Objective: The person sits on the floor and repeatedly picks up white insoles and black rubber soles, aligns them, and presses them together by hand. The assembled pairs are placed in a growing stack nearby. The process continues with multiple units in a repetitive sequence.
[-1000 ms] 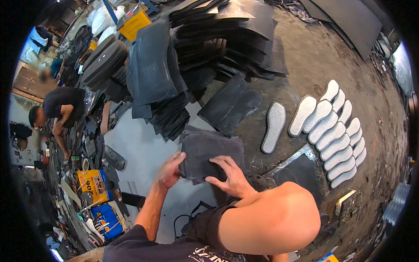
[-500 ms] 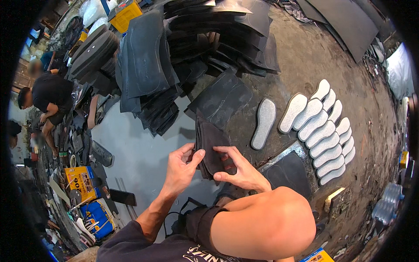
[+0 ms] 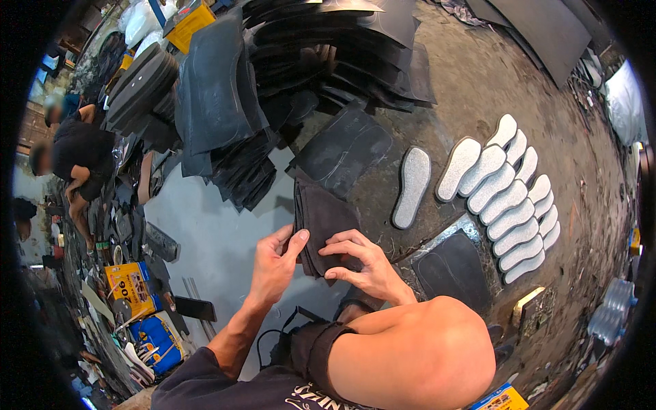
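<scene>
A small stack of thin dark sheets [image 3: 331,210] is held up in front of me, with its layered edges fanned a little at the lower left. My left hand [image 3: 275,263] grips the stack's left edge, thumb pressed on the top sheet and fingers behind. On the lower right side, my right hand [image 3: 365,268] is curled around the stack, its fingertips over the top sheet and its thumb near the bottom edge. Just beyond lies a larger black sheet [image 3: 345,147] with pale outlines drawn on it.
Grey-white insole-shaped pieces [image 3: 509,220] lie in overlapping rows at right, with a single one [image 3: 413,188] apart. Tall piles of black sheets [image 3: 217,89] stand ahead. A dark phone-like slab [image 3: 195,309] lies left. Another person [image 3: 82,150] is at far left.
The stack has tilted so that more of its top face shows, and it has shifted slightly left. Both hands have moved slightly left with it. The view has shifted a little too.
</scene>
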`<action>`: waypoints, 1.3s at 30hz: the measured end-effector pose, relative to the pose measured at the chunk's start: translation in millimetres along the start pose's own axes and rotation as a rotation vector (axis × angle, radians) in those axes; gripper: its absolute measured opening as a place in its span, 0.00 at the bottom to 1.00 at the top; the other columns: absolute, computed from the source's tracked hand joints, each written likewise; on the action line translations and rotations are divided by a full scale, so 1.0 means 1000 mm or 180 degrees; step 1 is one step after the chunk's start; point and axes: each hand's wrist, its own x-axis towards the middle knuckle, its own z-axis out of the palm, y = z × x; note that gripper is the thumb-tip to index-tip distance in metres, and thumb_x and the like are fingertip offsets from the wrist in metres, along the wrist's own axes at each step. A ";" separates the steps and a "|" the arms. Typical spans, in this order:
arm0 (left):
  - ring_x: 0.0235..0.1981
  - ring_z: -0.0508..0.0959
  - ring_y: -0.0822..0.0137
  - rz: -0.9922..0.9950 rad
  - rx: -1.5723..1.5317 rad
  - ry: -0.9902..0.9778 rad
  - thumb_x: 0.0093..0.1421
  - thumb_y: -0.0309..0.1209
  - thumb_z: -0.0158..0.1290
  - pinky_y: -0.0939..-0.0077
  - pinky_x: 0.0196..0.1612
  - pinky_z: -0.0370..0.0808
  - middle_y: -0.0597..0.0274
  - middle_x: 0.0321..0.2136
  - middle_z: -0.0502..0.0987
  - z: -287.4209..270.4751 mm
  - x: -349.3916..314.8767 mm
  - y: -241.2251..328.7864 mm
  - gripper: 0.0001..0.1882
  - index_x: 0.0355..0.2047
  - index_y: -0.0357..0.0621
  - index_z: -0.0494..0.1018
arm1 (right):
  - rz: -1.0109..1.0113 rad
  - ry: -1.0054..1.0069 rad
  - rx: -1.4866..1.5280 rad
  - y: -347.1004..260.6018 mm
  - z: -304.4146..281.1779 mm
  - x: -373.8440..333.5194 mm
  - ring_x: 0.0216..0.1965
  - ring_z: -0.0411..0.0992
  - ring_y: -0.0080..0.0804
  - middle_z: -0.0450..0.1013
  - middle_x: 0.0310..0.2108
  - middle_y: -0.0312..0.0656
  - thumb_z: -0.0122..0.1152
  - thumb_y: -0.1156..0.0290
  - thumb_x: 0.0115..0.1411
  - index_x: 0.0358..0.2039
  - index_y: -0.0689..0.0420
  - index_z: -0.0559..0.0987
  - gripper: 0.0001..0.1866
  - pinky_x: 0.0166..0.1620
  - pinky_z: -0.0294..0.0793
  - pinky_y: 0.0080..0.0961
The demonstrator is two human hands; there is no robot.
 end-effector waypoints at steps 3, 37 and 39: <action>0.45 0.81 0.76 -0.0072 -0.0033 -0.0147 0.76 0.34 0.62 0.77 0.50 0.81 0.64 0.46 0.85 0.000 -0.004 -0.005 0.18 0.58 0.32 0.80 | -0.0013 0.0071 0.0073 0.007 0.006 0.000 0.62 0.76 0.43 0.77 0.58 0.44 0.79 0.58 0.64 0.54 0.50 0.89 0.20 0.64 0.77 0.41; 0.56 0.78 0.53 0.2001 0.2325 0.0882 0.61 0.27 0.67 0.59 0.58 0.77 0.48 0.55 0.79 -0.012 0.071 -0.185 0.29 0.64 0.40 0.77 | 0.0780 0.4119 -0.2940 -0.006 -0.027 -0.194 0.50 0.83 0.49 0.83 0.48 0.50 0.61 0.76 0.71 0.41 0.63 0.83 0.04 0.59 0.81 0.43; 0.55 0.78 0.55 0.1657 0.2120 0.0036 0.60 0.33 0.73 0.61 0.56 0.78 0.48 0.57 0.76 0.075 0.097 -0.176 0.36 0.67 0.42 0.74 | 0.1324 0.3808 -0.2771 0.062 0.011 -0.209 0.54 0.80 0.52 0.82 0.49 0.49 0.66 0.73 0.69 0.46 0.60 0.85 0.08 0.61 0.79 0.47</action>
